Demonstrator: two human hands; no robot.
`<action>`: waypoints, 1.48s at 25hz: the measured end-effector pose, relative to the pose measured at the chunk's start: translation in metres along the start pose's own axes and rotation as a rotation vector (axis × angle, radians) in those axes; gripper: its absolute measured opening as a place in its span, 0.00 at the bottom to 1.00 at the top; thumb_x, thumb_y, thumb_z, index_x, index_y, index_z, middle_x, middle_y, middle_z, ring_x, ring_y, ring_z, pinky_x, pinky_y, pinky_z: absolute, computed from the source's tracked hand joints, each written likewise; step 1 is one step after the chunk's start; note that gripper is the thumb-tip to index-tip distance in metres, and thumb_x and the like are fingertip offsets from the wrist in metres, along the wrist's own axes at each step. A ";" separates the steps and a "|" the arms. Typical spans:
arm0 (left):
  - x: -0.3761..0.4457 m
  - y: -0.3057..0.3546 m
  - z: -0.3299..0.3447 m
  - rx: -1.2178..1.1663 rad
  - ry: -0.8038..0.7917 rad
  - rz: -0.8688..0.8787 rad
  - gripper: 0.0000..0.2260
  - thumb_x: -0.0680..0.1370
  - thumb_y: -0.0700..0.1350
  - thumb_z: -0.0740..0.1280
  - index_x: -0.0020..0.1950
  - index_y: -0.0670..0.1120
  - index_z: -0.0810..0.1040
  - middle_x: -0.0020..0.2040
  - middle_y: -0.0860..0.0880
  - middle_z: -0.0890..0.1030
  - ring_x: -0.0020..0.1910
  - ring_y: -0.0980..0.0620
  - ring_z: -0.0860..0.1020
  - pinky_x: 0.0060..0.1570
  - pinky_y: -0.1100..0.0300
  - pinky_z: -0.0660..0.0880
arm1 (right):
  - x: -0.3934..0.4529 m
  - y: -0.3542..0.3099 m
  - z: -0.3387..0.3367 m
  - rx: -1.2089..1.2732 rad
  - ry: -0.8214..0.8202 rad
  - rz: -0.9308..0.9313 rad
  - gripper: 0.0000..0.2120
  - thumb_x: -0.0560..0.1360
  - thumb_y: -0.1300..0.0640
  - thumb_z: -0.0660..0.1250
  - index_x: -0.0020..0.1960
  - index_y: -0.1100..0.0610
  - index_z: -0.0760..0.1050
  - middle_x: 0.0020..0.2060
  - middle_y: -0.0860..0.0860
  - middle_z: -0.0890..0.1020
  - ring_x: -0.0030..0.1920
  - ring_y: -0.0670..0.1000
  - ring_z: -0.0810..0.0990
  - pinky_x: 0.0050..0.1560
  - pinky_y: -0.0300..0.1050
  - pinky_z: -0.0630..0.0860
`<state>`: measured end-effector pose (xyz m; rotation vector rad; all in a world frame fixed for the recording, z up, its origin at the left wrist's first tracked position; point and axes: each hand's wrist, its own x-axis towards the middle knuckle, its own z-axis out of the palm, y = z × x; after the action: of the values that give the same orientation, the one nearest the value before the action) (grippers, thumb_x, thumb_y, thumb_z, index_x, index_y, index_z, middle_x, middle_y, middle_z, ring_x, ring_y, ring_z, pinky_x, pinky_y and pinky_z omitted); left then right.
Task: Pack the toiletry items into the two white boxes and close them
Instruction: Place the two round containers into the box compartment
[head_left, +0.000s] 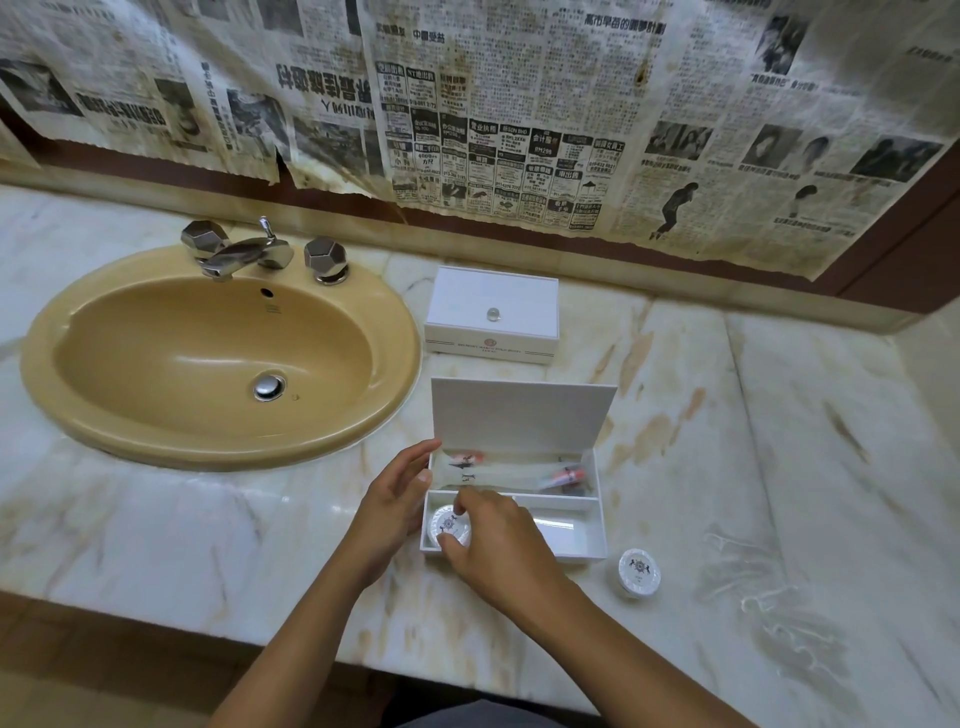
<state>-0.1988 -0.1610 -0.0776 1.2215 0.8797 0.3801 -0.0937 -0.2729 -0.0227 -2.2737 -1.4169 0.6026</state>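
At left of frame we log an oval tan ceramic sink (218, 358) with chrome taps. Centre: our left hand (395, 499), fingers relaxed, touching the left wall of the open white hinged box (571, 540). Our right hand (493, 545) pinches a round white wrapped soap (451, 526) in its lower-left compartment. Above, a closed white box (491, 312). Right: a second round soap (639, 572) on the marble counter (156, 519).

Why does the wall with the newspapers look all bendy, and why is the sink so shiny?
Head view: the wide-angle lens curves the newspaper wall and counter edges. Light glares off the glossy sink bowl and chrome tap. The outer corners look soft and smeared.
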 end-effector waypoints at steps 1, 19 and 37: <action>0.000 0.000 0.000 0.000 0.002 -0.006 0.15 0.85 0.44 0.61 0.67 0.59 0.77 0.66 0.52 0.80 0.63 0.49 0.81 0.59 0.49 0.80 | -0.001 -0.001 0.001 0.007 -0.004 -0.013 0.12 0.75 0.50 0.63 0.56 0.55 0.72 0.54 0.53 0.78 0.53 0.54 0.75 0.48 0.44 0.68; -0.002 0.005 0.004 0.039 0.033 -0.024 0.14 0.85 0.45 0.61 0.65 0.62 0.78 0.63 0.52 0.82 0.61 0.51 0.82 0.53 0.56 0.82 | -0.049 0.099 -0.067 -0.152 0.068 0.318 0.28 0.73 0.46 0.66 0.71 0.47 0.61 0.66 0.47 0.69 0.64 0.51 0.67 0.61 0.46 0.68; -0.002 0.004 0.004 0.054 0.031 -0.015 0.14 0.84 0.47 0.62 0.64 0.64 0.78 0.66 0.51 0.81 0.65 0.50 0.79 0.57 0.54 0.79 | -0.049 0.137 -0.032 -0.100 -0.054 0.418 0.14 0.69 0.57 0.67 0.54 0.53 0.71 0.49 0.49 0.71 0.49 0.50 0.69 0.43 0.41 0.71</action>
<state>-0.1960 -0.1638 -0.0729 1.2603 0.9302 0.3658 0.0052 -0.3767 -0.0623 -2.6757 -1.0137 0.7349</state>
